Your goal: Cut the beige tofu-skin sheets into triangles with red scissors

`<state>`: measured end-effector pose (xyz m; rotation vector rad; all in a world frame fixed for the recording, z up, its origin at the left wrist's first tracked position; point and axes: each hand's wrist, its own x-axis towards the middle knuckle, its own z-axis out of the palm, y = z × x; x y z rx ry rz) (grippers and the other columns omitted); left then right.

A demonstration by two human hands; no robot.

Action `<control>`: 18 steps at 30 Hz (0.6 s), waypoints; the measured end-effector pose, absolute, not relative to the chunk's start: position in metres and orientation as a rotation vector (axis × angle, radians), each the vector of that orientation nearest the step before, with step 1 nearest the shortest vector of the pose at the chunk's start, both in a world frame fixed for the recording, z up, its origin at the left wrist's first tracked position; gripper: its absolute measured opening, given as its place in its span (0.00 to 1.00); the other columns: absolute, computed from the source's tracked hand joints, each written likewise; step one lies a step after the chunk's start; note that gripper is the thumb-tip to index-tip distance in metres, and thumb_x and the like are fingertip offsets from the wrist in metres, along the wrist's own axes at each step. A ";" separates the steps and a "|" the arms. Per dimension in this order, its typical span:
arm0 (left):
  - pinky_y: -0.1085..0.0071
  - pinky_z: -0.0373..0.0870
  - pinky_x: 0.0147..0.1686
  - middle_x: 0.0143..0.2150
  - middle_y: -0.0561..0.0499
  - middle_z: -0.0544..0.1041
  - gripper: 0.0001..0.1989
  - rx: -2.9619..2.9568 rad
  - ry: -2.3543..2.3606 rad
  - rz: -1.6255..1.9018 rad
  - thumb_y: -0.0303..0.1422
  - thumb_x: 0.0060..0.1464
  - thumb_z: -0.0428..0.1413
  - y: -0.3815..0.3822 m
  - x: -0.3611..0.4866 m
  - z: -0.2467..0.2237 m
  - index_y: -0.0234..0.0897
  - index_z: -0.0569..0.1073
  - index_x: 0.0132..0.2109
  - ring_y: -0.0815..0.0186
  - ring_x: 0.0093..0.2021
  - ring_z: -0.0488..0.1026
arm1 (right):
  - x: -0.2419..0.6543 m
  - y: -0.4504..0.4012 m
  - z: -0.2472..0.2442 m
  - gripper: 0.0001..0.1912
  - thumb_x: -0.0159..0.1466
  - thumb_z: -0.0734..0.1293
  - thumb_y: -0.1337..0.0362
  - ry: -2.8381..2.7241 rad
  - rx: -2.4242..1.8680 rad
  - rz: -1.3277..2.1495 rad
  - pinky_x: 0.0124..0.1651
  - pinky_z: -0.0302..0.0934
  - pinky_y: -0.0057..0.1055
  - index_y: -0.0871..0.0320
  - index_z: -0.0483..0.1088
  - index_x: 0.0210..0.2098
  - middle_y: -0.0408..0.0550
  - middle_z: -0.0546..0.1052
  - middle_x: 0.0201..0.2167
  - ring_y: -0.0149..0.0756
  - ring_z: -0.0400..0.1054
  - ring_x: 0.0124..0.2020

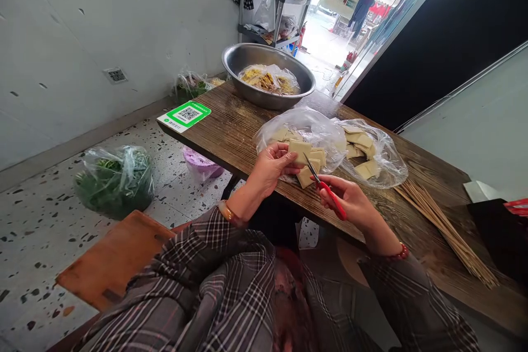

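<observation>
My left hand [275, 164] pinches a flat, pale tan square [300, 149] that looks like a sheet of tofu skin, held up above the table's near edge. In my right hand [344, 198] is a pair of red-handled scissors [332, 199], fingers closed round the handles. The dark blades point up and left, their tips at the lower right of the held square; whether they touch it I cannot tell. More tan squares [310, 172] lie just beneath and behind. A clear plastic bag [313, 121] stands behind them, and a second open bag [385, 146] holds loose tan pieces [359, 146].
A steel basin [268, 100] with bagged yellow food [268, 78] stands at the table's far end. A bundle of wooden skewers [447, 228] lies at right. At left are a QR-code card [187, 114], a bag of greens [115, 181] and a wooden stool [113, 258].
</observation>
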<state>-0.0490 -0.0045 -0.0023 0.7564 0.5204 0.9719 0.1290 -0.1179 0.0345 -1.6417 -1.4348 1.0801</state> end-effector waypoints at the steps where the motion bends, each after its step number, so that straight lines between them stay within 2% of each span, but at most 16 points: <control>1: 0.72 0.76 0.27 0.31 0.51 0.79 0.24 0.771 0.521 0.958 0.38 0.43 0.72 -0.005 -0.049 -0.004 0.33 0.69 0.40 0.65 0.27 0.80 | 0.129 -0.117 0.036 0.30 0.58 0.72 0.47 -1.431 -1.652 1.097 0.28 0.62 0.30 0.62 0.76 0.51 0.46 0.73 0.28 0.31 0.65 0.27; 4: 0.74 0.75 0.25 0.29 0.52 0.79 0.24 0.792 0.512 0.941 0.38 0.44 0.72 -0.004 -0.051 -0.007 0.33 0.68 0.41 0.66 0.25 0.79 | 0.129 -0.115 0.037 0.31 0.58 0.72 0.47 -1.417 -1.680 1.115 0.25 0.59 0.28 0.63 0.76 0.52 0.44 0.72 0.25 0.30 0.63 0.24; 7: 0.73 0.77 0.30 0.31 0.50 0.80 0.21 0.774 0.504 0.952 0.33 0.46 0.70 -0.003 -0.052 -0.007 0.32 0.69 0.42 0.67 0.27 0.80 | 0.131 -0.114 0.035 0.31 0.57 0.73 0.46 -1.374 -1.675 1.136 0.24 0.59 0.28 0.62 0.77 0.52 0.45 0.73 0.27 0.29 0.63 0.24; 12: 0.73 0.78 0.32 0.30 0.48 0.80 0.15 0.755 0.521 0.947 0.29 0.49 0.68 0.001 -0.052 -0.006 0.30 0.71 0.39 0.68 0.27 0.80 | 0.133 -0.113 0.033 0.32 0.55 0.74 0.44 -1.382 -1.632 1.142 0.29 0.64 0.29 0.59 0.77 0.52 0.46 0.74 0.30 0.30 0.65 0.27; 18: 0.72 0.78 0.32 0.31 0.48 0.80 0.16 0.725 0.528 0.969 0.28 0.49 0.68 0.001 -0.050 -0.005 0.30 0.70 0.39 0.67 0.28 0.80 | 0.134 -0.110 0.033 0.35 0.54 0.75 0.43 -1.339 -1.646 1.209 0.32 0.66 0.30 0.60 0.77 0.53 0.48 0.75 0.33 0.30 0.66 0.28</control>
